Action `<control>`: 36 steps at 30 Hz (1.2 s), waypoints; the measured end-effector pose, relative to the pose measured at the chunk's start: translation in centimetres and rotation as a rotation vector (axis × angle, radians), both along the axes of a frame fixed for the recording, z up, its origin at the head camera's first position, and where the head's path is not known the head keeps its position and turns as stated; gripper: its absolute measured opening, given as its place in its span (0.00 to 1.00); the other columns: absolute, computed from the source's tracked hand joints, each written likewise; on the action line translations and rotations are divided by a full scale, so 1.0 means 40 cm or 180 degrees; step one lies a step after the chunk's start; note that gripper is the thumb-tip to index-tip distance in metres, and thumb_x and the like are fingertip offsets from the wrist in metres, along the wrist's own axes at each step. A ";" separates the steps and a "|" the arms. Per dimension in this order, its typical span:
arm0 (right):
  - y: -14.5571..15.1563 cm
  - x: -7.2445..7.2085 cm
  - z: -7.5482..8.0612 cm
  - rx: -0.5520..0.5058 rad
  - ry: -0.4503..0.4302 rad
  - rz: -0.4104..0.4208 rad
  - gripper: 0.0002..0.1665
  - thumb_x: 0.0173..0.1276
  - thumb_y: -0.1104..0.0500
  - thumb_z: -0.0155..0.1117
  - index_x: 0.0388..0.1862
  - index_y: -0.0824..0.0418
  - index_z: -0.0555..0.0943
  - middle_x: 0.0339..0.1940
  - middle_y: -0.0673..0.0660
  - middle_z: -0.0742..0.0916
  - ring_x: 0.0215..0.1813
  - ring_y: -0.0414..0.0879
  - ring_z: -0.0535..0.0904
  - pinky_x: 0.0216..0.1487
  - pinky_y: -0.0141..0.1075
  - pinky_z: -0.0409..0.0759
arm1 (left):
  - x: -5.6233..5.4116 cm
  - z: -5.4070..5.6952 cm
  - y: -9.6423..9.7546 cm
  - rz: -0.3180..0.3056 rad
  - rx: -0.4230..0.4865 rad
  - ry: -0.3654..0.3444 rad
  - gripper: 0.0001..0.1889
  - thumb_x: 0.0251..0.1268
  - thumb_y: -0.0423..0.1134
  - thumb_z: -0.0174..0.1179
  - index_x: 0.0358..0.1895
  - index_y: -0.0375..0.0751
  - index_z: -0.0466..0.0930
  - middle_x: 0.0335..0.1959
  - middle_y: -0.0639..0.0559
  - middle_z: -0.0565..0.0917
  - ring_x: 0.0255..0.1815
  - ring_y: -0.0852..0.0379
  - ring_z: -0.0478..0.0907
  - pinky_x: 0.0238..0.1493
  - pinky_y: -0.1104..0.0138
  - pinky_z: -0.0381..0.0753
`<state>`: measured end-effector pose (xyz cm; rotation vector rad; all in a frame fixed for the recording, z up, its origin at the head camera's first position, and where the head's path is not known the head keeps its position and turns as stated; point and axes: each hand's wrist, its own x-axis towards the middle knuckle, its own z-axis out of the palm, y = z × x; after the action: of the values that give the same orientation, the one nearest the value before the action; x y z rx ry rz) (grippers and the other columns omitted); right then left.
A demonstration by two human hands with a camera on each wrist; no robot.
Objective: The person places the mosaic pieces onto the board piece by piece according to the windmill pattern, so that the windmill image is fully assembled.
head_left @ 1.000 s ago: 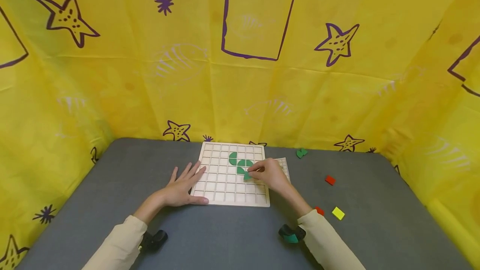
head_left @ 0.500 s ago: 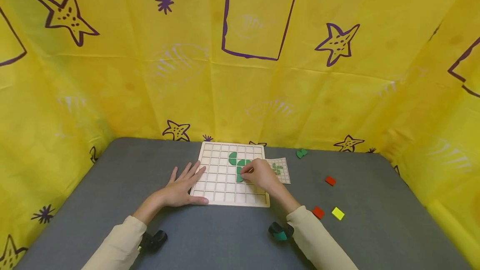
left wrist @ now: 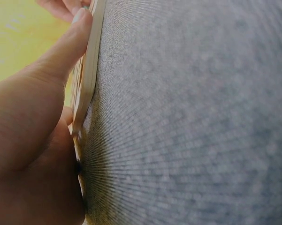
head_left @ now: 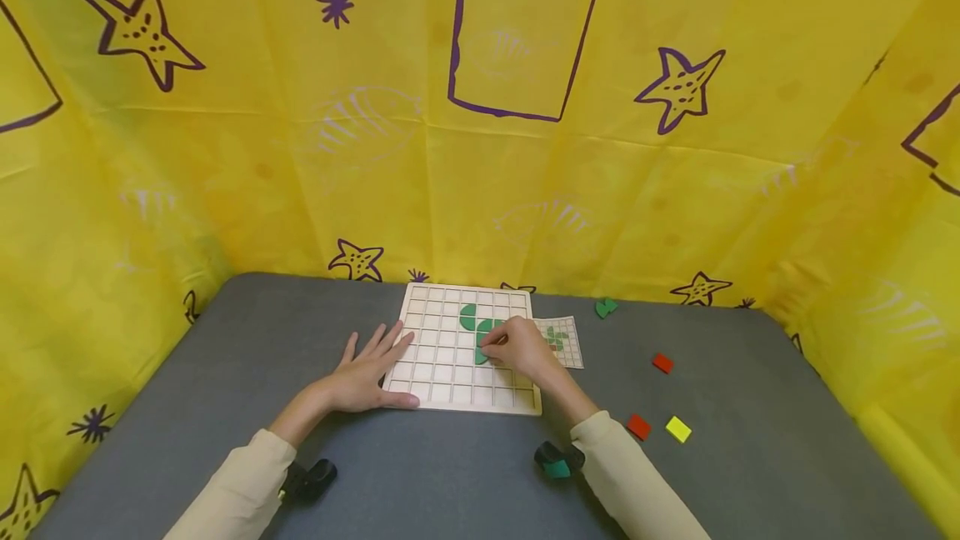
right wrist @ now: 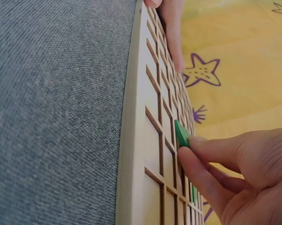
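A pale wooden grid board [head_left: 442, 375] lies on the grey table. My left hand [head_left: 362, 377] rests along its left edge with fingers spread and the thumb on the near rim, which the left wrist view shows close up. With thumb and forefinger, my right hand [head_left: 525, 350] pinches a small green tile [right wrist: 181, 135] down at a cell right of the board's middle. Several green quarter-circle tiles [head_left: 468, 317] sit in cells farther up the board. My right hand covers part of the green group.
Right of the board lies a small card [head_left: 573, 350] printted with a grid and a green pattern. Two green tiles [head_left: 605, 307] are behind it. Farther right lie two red tiles [head_left: 662, 363] and a yellow tile [head_left: 678, 429]. A yellow patterned cloth [head_left: 480, 190] hangs behind the table.
My right hand has moved a little left with the green tile, bringing it down at the cell and uncovering the card. In the last half second it barely moves. The left hand stays in place.
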<state>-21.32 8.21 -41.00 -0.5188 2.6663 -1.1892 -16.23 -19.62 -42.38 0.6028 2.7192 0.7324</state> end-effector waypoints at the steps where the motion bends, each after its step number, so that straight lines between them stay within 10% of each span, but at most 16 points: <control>1: 0.000 0.000 -0.001 -0.0005 0.0010 0.0001 0.03 0.63 0.66 0.70 0.34 0.64 0.89 0.32 0.55 0.89 0.27 0.40 0.84 0.30 0.31 0.81 | 0.000 0.000 0.000 0.0003 -0.0020 -0.0009 0.56 0.57 0.66 0.63 0.79 0.39 0.46 0.80 0.38 0.39 0.78 0.33 0.32 0.67 0.34 0.23; 36: 0.121 -0.052 0.069 0.0103 0.0304 -0.0224 0.08 0.64 0.65 0.69 0.41 0.66 0.88 0.33 0.55 0.88 0.32 0.49 0.84 0.31 0.35 0.80 | -0.003 -0.008 0.004 -0.0017 0.0043 0.0086 0.56 0.56 0.66 0.64 0.78 0.37 0.47 0.79 0.35 0.41 0.77 0.31 0.33 0.66 0.33 0.23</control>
<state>-23.38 13.03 -38.22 -0.4924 2.8012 -1.1660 -16.36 -19.45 -42.71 0.6273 2.7384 0.7473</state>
